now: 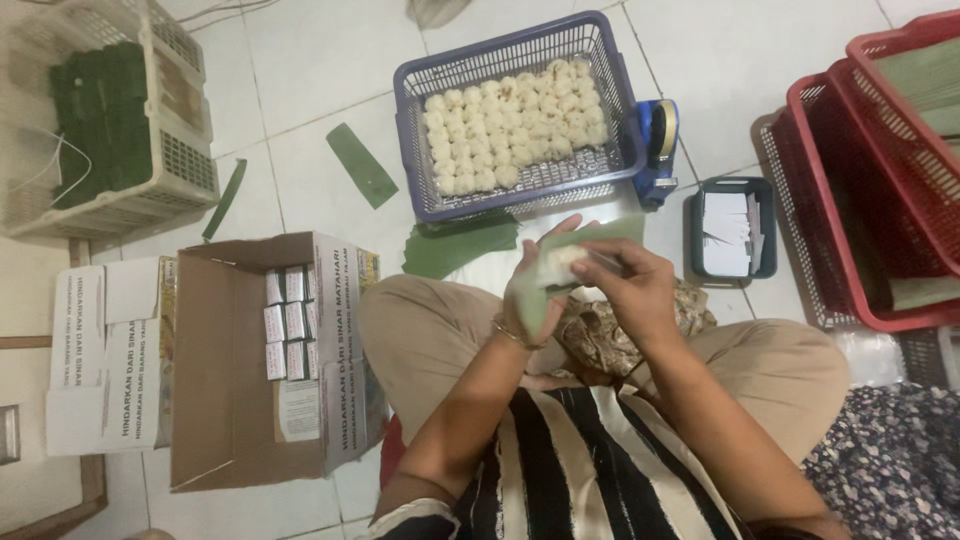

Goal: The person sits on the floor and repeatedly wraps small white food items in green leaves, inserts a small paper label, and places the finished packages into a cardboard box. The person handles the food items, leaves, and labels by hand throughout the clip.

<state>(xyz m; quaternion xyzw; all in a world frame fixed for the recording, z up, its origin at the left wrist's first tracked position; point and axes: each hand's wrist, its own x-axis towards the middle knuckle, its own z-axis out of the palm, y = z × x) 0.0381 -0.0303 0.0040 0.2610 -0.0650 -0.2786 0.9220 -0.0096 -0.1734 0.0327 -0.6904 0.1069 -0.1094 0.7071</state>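
The left hand (535, 285) cups a green leaf strip (585, 240) with a small white cake (562, 262) lying on it, its grip curled loosely round both. The right hand (632, 290) pinches the far end of the strip, fingers closed on it. All of this hangs above the lap, just in front of the blue basket (610, 75) of white cakes.

The cake looks soft (and probably sticky), so too firm a squeeze could dent it or push it out sideways. The leaf could split along its grain if it is folded sharply or pulled tight. A slack left grip would let the cake roll onto the patterned cloth (600, 335) or the tiled floor (300, 60). More leaf strips (455, 250) lie on the floor just beside the knee.
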